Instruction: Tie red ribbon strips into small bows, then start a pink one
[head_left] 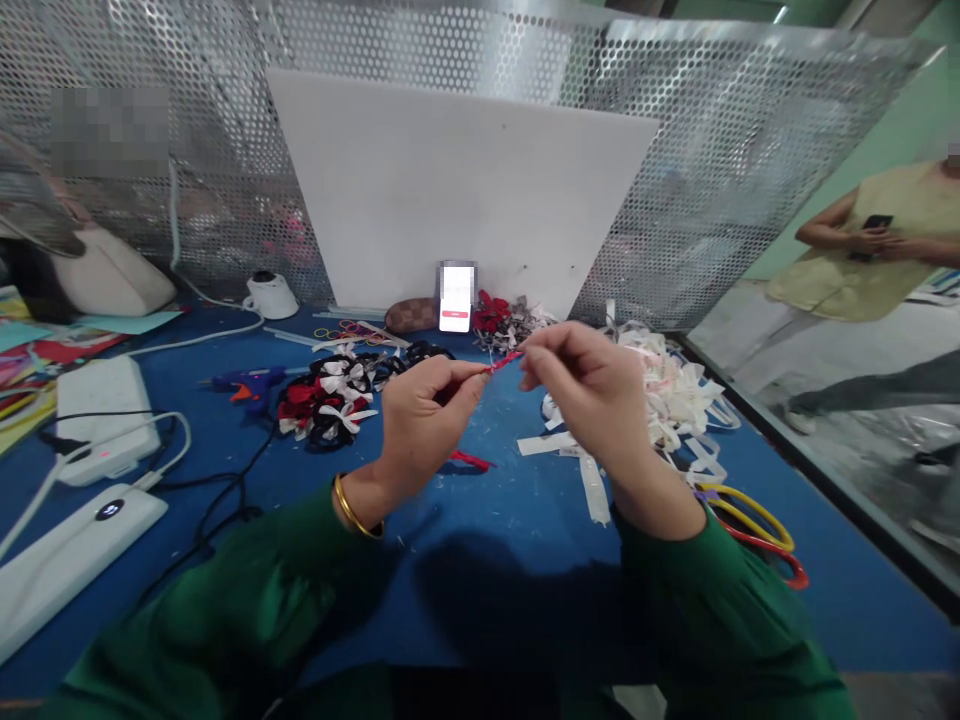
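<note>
Over the blue tabletop [517, 505], left hand [421, 415] and right hand [596, 390] pinch a narrow red fabric-like strip [505, 362].

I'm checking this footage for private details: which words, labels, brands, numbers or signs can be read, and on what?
None can be read.
Phone: partly pixelated; any writing on its red button is too small.
White device: its lit display is too small and blurred.
Perforated panel: one patch is pixelated over.

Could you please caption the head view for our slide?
Bare left hand and right hand hold a thin red strip over a blue tabletop.
</note>
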